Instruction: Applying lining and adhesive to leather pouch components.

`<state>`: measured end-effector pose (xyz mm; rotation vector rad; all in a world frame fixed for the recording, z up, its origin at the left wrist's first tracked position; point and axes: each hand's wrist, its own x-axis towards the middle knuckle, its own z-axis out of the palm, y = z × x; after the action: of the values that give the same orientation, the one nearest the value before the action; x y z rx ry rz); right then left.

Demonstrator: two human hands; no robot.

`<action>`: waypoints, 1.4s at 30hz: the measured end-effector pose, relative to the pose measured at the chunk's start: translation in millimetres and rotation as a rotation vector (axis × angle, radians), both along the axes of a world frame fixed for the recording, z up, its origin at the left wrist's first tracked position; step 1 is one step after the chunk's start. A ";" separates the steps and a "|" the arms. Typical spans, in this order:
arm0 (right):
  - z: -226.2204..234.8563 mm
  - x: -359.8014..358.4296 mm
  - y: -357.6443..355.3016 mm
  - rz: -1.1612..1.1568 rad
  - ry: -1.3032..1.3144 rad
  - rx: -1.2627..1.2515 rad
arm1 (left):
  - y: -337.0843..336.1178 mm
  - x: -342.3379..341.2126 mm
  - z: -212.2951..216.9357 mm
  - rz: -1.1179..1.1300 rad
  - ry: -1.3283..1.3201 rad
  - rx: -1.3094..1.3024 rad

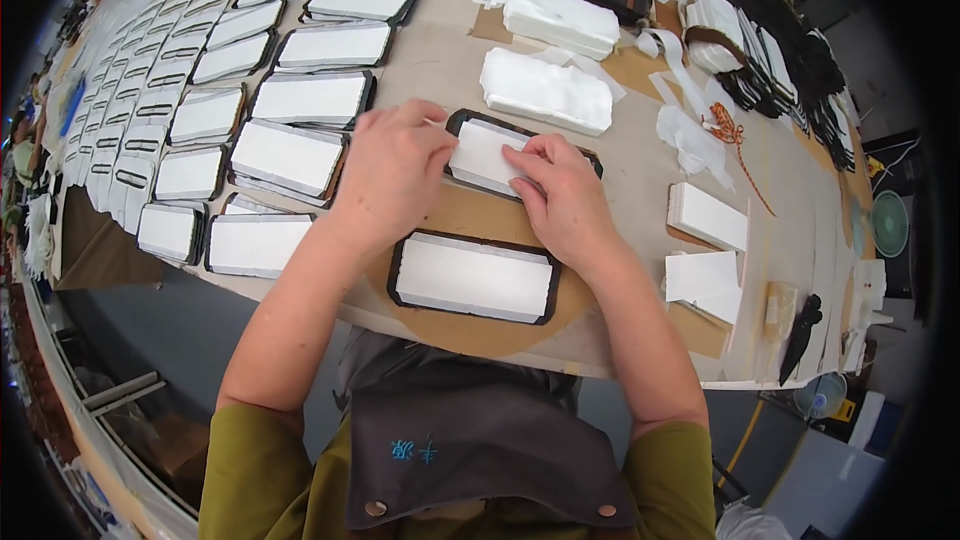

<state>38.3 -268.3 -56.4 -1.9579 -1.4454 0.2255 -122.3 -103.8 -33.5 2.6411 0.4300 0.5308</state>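
Note:
A black-edged panel with a white face lies on the table in front of me, tilted slightly. My left hand is at its left end, fingertips pinched together; anything between them is too small to make out. On the panel's white face rest the curled fingers and thumb of my right hand, holding it down. Nearer to me lies a second white-faced panel with a black border, flat on a brown board; neither hand touches it.
Stacks of similar white-faced panels fill the table's left side. Two thick stacks of white sheets stand beyond my hands. White blocks, an orange cord and dark strips lie to the right. The table edge curves close to me.

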 end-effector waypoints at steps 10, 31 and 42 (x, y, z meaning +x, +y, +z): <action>3.2 40.0 -43.7 -0.116 0.243 0.136 | -28.2 49.1 6.7 -0.119 -0.083 -0.066; -20.4 52.5 -44.4 -0.523 0.562 -0.125 | -72.3 76.4 -23.5 -0.133 -0.047 0.180; -26.9 54.6 -45.9 -0.495 0.472 -0.046 | -65.7 67.6 -23.5 -0.207 -0.051 0.124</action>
<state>92.9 -314.2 -83.2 -2.0513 -0.6412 0.4577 -54.7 -169.4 -56.9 2.7411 0.1090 0.5730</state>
